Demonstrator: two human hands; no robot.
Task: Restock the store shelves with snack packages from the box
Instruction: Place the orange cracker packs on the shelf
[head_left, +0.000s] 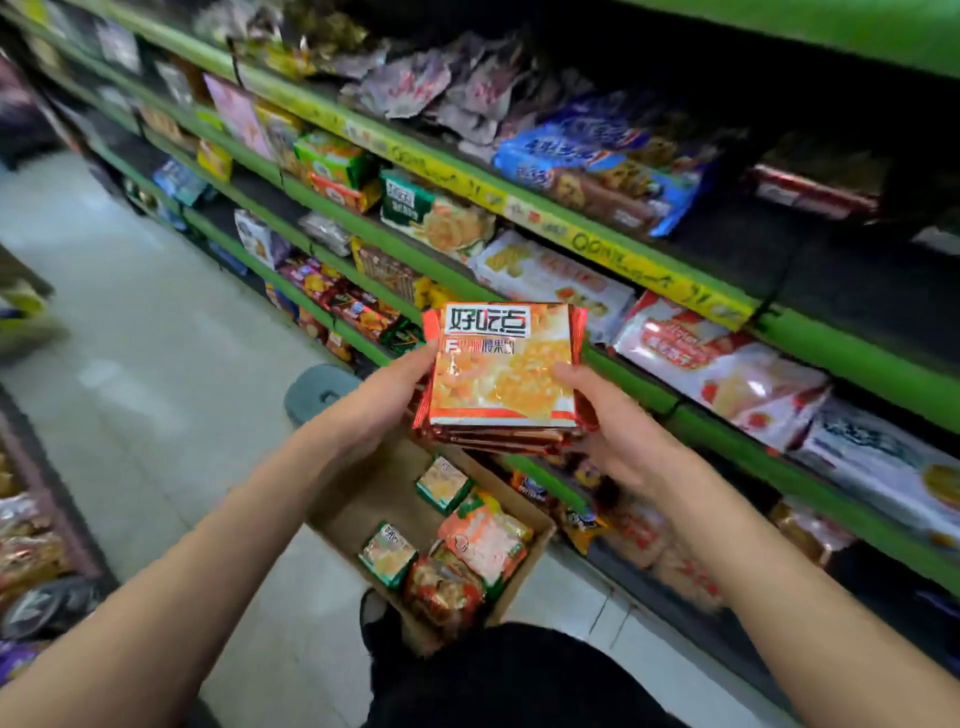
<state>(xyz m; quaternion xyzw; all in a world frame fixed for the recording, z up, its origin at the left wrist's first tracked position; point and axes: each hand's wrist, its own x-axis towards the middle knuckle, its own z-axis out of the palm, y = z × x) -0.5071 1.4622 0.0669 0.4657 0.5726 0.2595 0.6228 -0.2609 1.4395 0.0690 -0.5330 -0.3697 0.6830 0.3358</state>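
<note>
The shelves (727, 421) are tiered, green-edged, and run from the upper left to the lower right along the right side of the aisle. Snack packs fill most tiers; the top tier shows a dark gap at its right end. A yellow strip (613, 249) with handwritten marks runs along the front edge of one upper tier.

The floor (130, 322) is pale tile and occupies the left half of the view. A second rack (31, 545) of goods stands at the left edge.

The box (374, 493) is brown cardboard, open at the top, resting on the floor against the foot of the shelves. Inside lie two green packs (444, 483), an orange pack (485, 540) and a red pack (441, 592), grouped toward the box's right wall. A grey stool (317, 389) stands on the floor just beyond the box's far end.

The stack (501, 374) of orange snack packs is held in the air above the box, level with a middle shelf edge and just in front of it. The top pack faces the camera; red wrapper edges of the packs beneath show below it.

The left hand (384, 400) grips the stack's left side, its fingers curled under and thumb on the left edge. The right hand (613, 436) grips the right side, thumb pressed on the top pack's face and fingers wrapped beneath.
</note>
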